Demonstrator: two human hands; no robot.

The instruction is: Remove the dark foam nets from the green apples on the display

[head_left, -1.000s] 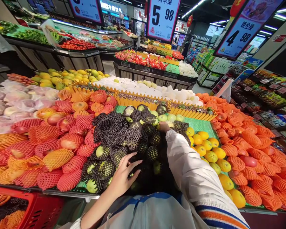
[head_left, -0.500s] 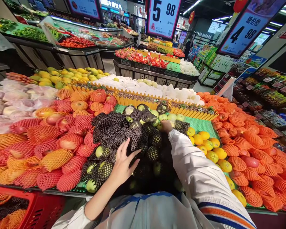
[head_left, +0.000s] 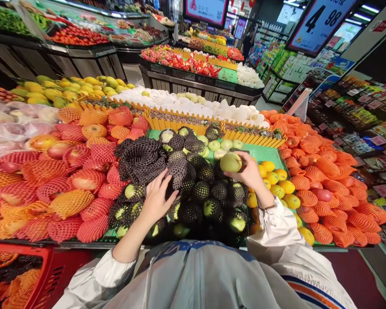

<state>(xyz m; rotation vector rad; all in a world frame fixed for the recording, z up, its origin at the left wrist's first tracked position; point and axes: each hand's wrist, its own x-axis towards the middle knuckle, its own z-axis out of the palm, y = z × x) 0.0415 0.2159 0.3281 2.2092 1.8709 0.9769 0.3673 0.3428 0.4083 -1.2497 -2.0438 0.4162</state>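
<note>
My right hand is closed around a bare yellow-green apple, held above the display with the thumb below it. My left hand has its fingers apart, and their tips touch the edge of a heap of black foam fruit nets. A loose black net lies just beyond those fingertips. Below and between my hands are several green apples in black nets. More bare green apples sit behind them, along the yellow divider.
Pomegranates in pink and yellow nets fill the left side. Oranges and orange-netted fruit lie to the right. A low yellow fence crosses behind. A red basket stands at lower left.
My right hand has drawn back from the rear apples toward me, bringing a green apple up. My left hand has shifted slightly left and up against the black nets. The view has tilted down.
</note>
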